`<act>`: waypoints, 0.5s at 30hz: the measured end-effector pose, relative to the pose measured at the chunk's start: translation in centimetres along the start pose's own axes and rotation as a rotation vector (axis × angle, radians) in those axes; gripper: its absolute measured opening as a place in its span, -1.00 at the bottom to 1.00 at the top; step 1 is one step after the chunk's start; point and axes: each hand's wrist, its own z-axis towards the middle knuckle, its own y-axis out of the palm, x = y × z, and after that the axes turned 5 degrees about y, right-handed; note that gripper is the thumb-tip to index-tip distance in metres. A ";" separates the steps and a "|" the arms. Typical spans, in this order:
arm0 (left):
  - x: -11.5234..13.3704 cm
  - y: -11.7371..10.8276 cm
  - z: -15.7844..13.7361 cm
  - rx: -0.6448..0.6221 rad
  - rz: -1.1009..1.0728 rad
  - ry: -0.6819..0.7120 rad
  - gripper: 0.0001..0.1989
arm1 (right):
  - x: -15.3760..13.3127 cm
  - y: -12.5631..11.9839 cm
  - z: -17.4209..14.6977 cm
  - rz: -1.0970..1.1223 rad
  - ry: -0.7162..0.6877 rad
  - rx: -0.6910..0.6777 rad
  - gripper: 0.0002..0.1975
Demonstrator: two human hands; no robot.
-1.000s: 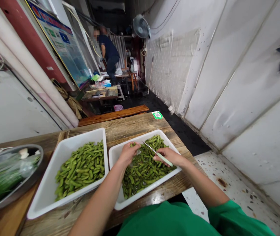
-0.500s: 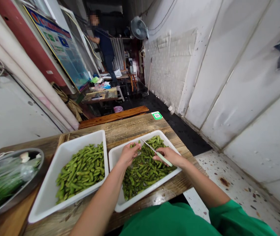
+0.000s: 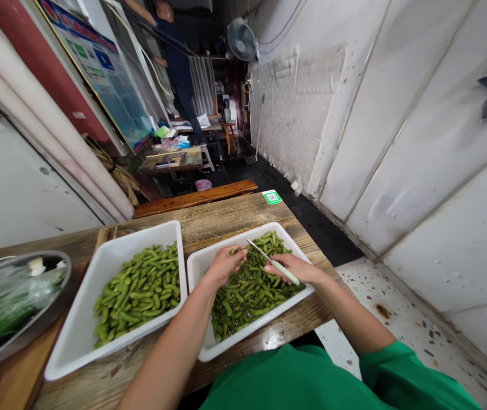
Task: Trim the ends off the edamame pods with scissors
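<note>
My left hand (image 3: 227,264) is closed over the right white tray (image 3: 194,263), its fingertips pinching a green soybean pod (image 3: 235,250). My right hand (image 3: 297,266) grips scissors (image 3: 285,272) by their pale green handle. The blades point up and left, their tips close to the left fingertips. Below both hands, wet-looking green pods (image 3: 245,302) spread over the tray's bottom. Left of it stands a second white tray (image 3: 78,319) with a heap of pods (image 3: 144,287).
A metal basin (image 3: 64,290) with bagged green vegetables stands at the far left of the wooden table (image 3: 209,219). Behind the table runs a wooden bench (image 3: 196,197). Further back a person (image 3: 179,68) stands with an arm raised. A white wall (image 3: 380,171) rises on the right.
The view has shifted slightly. Both hands stay over the right tray, the scissors still near the left fingertips. The person at the back has raised an arm.
</note>
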 end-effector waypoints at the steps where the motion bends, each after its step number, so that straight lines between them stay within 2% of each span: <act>1: 0.0 0.0 -0.1 -0.013 0.010 0.004 -0.62 | 0.0 0.0 0.0 -0.010 -0.010 0.001 -0.56; 7: -0.3 -0.2 -0.1 -0.067 0.057 0.007 -0.68 | -0.1 0.2 0.0 -0.053 -0.008 0.024 -0.57; 15: -1.1 -0.7 0.2 -0.124 0.022 -0.126 -0.75 | -0.2 0.5 0.0 -0.034 0.111 -0.026 -0.60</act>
